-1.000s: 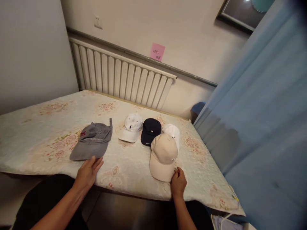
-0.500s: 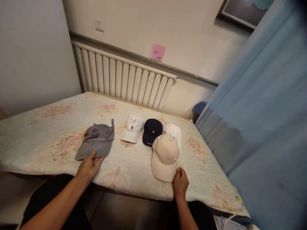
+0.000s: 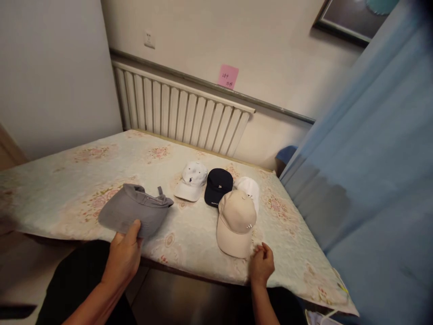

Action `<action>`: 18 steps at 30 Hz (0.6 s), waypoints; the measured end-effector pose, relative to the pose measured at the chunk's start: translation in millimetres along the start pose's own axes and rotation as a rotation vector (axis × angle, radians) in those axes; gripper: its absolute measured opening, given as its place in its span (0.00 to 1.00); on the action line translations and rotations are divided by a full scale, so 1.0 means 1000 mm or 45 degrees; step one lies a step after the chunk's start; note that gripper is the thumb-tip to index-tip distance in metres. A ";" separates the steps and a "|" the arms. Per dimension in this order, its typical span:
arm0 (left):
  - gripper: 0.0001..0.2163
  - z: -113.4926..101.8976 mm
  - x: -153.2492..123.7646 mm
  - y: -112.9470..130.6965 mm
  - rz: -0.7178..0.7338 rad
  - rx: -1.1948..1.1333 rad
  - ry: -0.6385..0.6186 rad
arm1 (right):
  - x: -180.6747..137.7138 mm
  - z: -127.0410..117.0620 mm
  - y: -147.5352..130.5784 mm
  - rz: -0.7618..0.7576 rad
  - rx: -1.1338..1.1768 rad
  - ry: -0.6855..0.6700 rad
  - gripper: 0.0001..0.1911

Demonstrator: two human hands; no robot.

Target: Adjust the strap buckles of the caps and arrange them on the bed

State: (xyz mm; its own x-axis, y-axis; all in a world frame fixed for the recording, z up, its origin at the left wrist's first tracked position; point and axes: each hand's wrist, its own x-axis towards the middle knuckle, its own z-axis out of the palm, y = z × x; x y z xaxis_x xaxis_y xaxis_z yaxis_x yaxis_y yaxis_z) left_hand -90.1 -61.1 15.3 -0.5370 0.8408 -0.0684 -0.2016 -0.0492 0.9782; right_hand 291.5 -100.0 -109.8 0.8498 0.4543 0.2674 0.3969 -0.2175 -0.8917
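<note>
My left hand (image 3: pixel 125 253) grips a grey baseball cap (image 3: pixel 135 210) near its brim, thumb on top. The cap is tipped over, so its crown opening and back strap face up. Beside the brim of a beige cap (image 3: pixel 237 221), my right hand (image 3: pixel 262 265) rests at the bed's front edge, fingers loosely curled with nothing visible in them. The beige cap partly covers a white cap (image 3: pixel 248 186) behind it and overlaps a black cap (image 3: pixel 219 184). Left of the black one sits another white cap (image 3: pixel 191 181) with a small dark emblem.
The caps lie on a bed with a floral cover (image 3: pixel 91 169). A white radiator (image 3: pixel 182 108) runs along the wall behind it, with a pink note (image 3: pixel 228 76) above. A blue curtain (image 3: pixel 368 149) hangs on the right; a blue item (image 3: pixel 287 154) shows beside it.
My left hand has lifted and turned the grey cap, so its opening now shows and its front emblem is hidden. My right hand stays near the beige cap. The view has shifted slightly.
</note>
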 end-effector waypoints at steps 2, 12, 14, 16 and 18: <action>0.13 -0.002 -0.006 0.009 0.067 0.182 0.026 | -0.015 -0.003 -0.013 0.023 0.048 0.034 0.19; 0.16 0.009 -0.046 -0.009 0.801 0.945 -0.664 | -0.118 0.015 -0.116 0.340 0.855 -1.069 0.20; 0.16 0.013 -0.057 -0.026 1.015 1.054 -0.848 | -0.125 0.014 -0.126 0.428 0.963 -1.166 0.22; 0.19 0.016 -0.067 -0.043 1.107 1.216 -1.018 | -0.127 0.012 -0.131 0.497 1.018 -1.237 0.24; 0.22 0.017 -0.075 -0.057 1.077 1.403 -1.077 | -0.128 0.008 -0.133 0.527 1.015 -1.288 0.24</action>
State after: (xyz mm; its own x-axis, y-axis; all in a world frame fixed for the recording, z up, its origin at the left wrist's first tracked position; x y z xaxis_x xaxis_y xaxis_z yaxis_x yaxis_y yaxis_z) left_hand -24.8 -112.2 -31.8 0.4701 0.8339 0.2891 0.7525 -0.5499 0.3624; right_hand 127.1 -122.4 -28.4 0.0940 0.9848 -0.1461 -0.4249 -0.0931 -0.9004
